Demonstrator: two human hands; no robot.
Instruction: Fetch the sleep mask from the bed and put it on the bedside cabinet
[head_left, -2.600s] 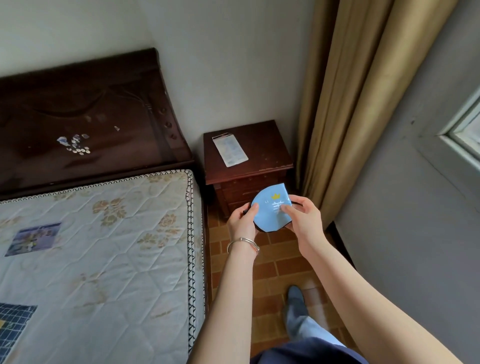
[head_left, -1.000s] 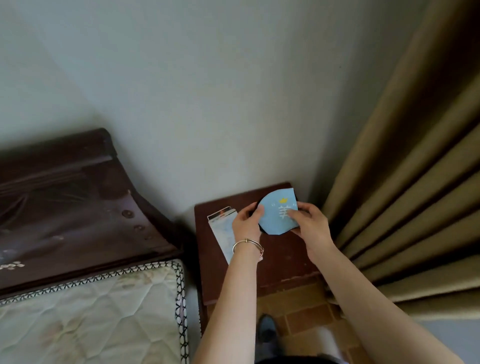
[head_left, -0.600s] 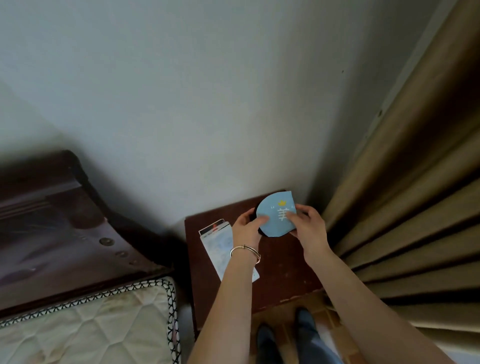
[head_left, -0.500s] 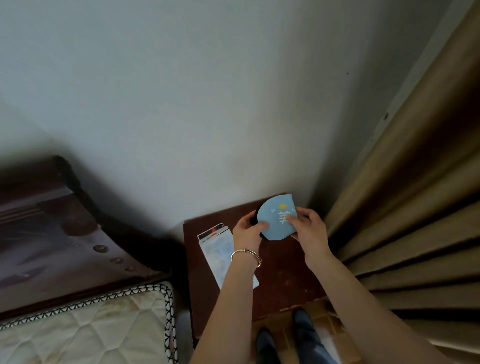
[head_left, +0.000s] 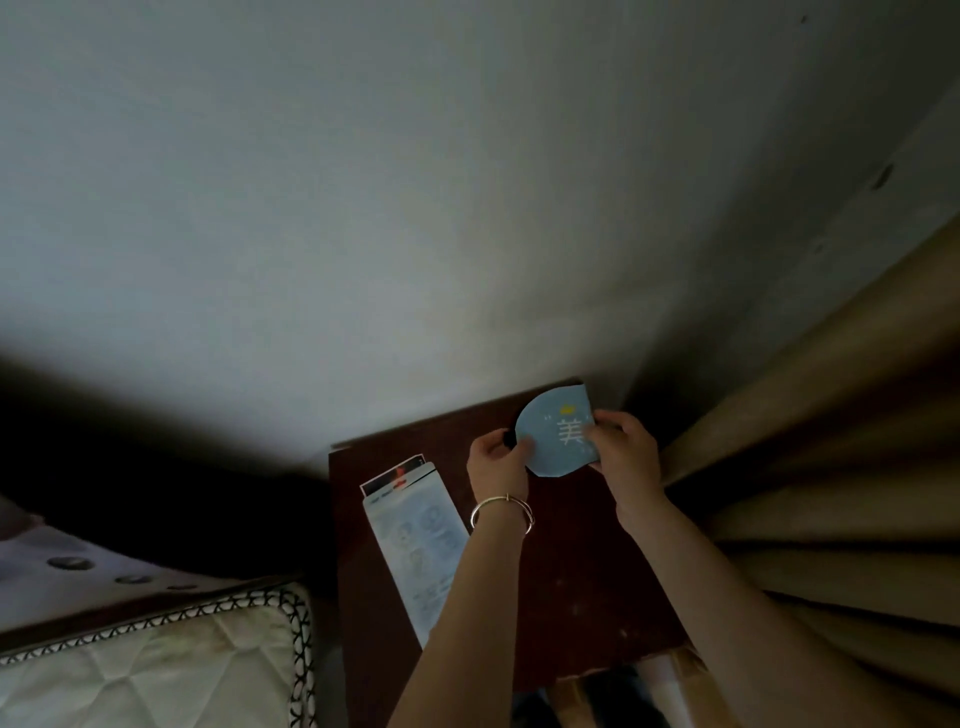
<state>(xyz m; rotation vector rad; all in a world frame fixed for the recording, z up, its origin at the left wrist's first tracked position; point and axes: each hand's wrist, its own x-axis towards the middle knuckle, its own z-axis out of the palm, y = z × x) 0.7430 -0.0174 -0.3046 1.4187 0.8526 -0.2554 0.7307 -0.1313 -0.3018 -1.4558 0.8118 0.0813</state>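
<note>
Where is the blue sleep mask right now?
In the head view, the left hand and right hand hold the sleep mask over the back right corner of the bedside cabinet, between the white packet and the curtain.

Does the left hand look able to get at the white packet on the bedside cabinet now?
Likely yes, once freed: the packet lies uncovered on the bedside cabinet, close beside the left hand. But that hand and the right hand both pinch the sleep mask, so it must let go first.
</note>
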